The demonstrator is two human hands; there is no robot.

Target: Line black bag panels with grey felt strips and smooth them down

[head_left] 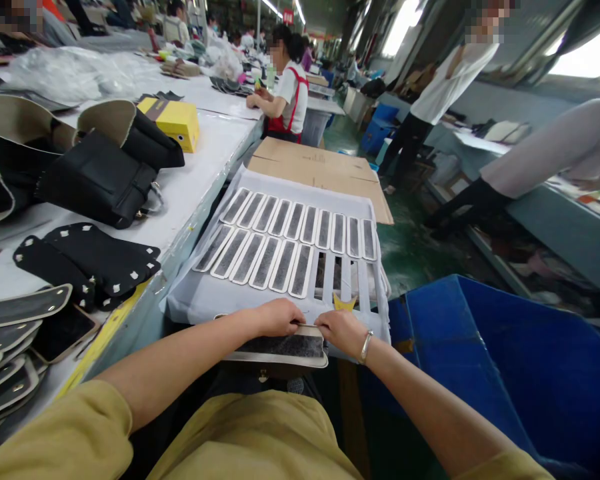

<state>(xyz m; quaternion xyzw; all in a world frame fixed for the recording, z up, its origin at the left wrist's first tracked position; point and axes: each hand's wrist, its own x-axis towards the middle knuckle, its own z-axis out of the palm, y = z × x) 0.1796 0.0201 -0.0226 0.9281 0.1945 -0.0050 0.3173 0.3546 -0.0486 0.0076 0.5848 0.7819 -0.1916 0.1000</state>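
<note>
Close to my body is a long black panel with a pale border [280, 347], at the near edge of a cloth-covered rack [195, 293]. My left hand [281, 316] grips the far edge of this panel, its fingers curled. Beside it, my right hand [344, 329] pinches the same edge near the right end. Two rows of smaller black strips with pale rims [281, 219] lie on the rack just beyond my hands. A yellow pointed piece [344, 303] shows right above my right hand, near open slots in the rack.
A brown cardboard sheet [320, 167] lies beyond the rack. On the left table are black bags [100, 173], a yellow box [183, 127] and black cut pieces [95, 260]. A blue bin [445, 347] stands at right. A co-worker [293, 93] sits ahead; others stand right.
</note>
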